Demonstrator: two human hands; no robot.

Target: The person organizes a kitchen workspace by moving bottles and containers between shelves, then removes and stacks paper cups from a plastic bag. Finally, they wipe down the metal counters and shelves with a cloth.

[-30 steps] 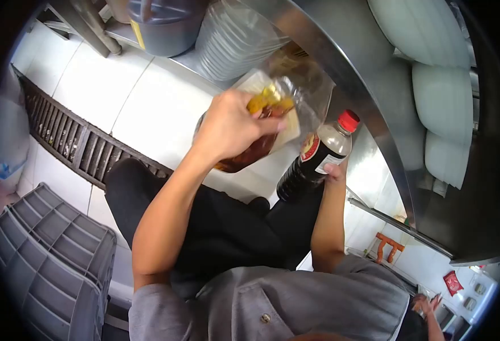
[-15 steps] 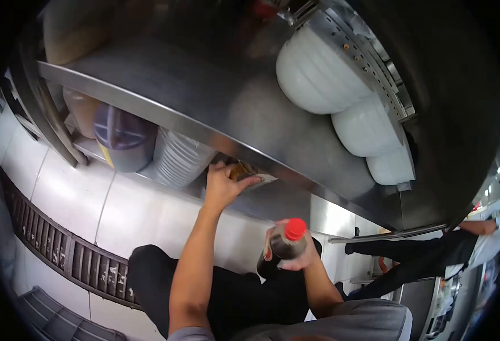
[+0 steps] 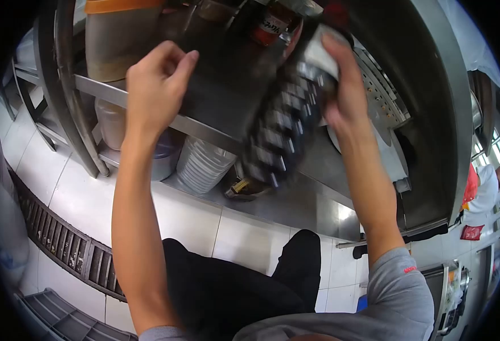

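In front of the shelf (image 3: 218, 85), the left hand (image 3: 156, 85) curls its fingers, tips hidden, so whether they press together is unclear; earlier it reached below. Rightward, the motion-blurred dark bottle (image 3: 290, 108), label unreadable, now rises before the shelf, wrapped by the right hand's (image 3: 345, 85) partly hidden fingers.

bottle label (image 3: 273, 24): "みりん" | gray sleeve (image 3: 401, 284): red lettering (too small to read)

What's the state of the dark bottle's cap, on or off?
On: the red cap, though blurred, shows at the end of the dark bottle above the right hand. How tight it is, cannot tell.
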